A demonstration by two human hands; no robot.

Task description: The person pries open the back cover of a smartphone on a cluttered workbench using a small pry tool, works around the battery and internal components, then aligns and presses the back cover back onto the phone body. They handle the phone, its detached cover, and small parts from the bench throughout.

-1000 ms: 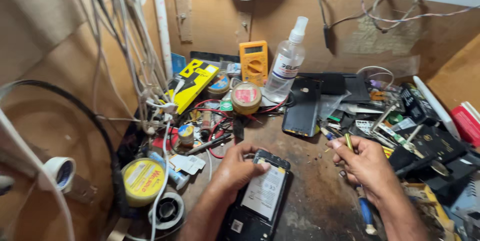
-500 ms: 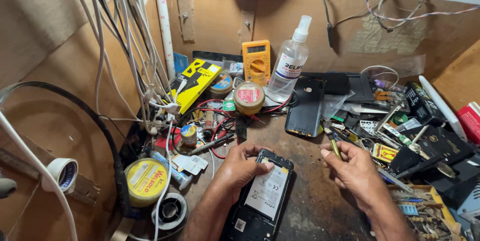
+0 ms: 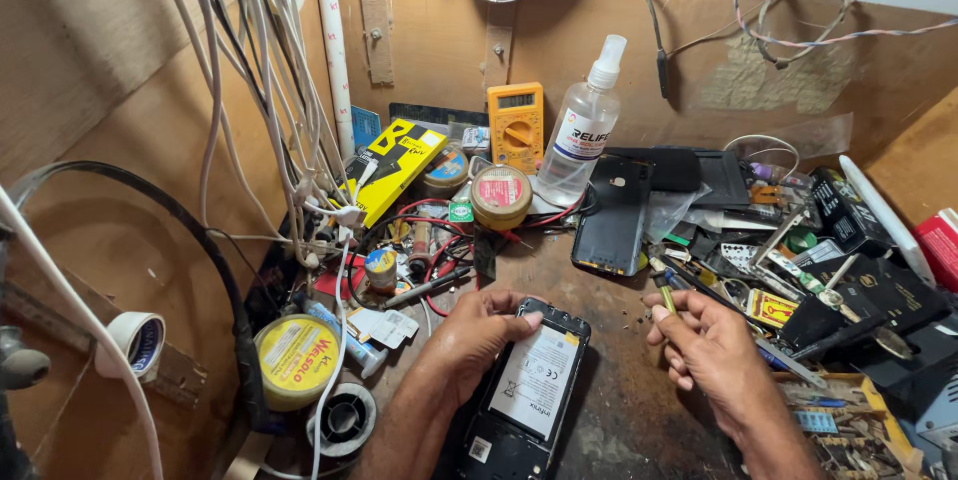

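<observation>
Fingers of the left hand [image 3: 477, 332] wrap the upper left edge of an opened smartphone [image 3: 527, 392], back cover off and its white-labelled battery facing up, pinning it to the worn brown workbench [image 3: 619, 410]. The right hand [image 3: 714, 348] is pinched closed around a slim yellow-handled tool [image 3: 666, 297], most likely a small screwdriver, held just to the right of the phone's top corner and not touching it.

The phone lies near the bench's front edge, between the two hands. Its long axis runs from the person's side up and slightly to the right; the top end points away, toward a second dark phone [image 3: 611, 221] lying flat farther back, and beyond that a clear spray bottle [image 3: 581, 138] and an orange multimeter [image 3: 515, 126].

Risks, as I judge them: tiny dark specks, perhaps screws, sit on the bench between phone and right hand, and a sweep of the wrist could scatter them into the clutter of parts at right. A slip of the tool tip could gouge the exposed battery. The yellow tin [image 3: 292, 360] and tape roll [image 3: 343, 418] crowd the left forearm.
</observation>
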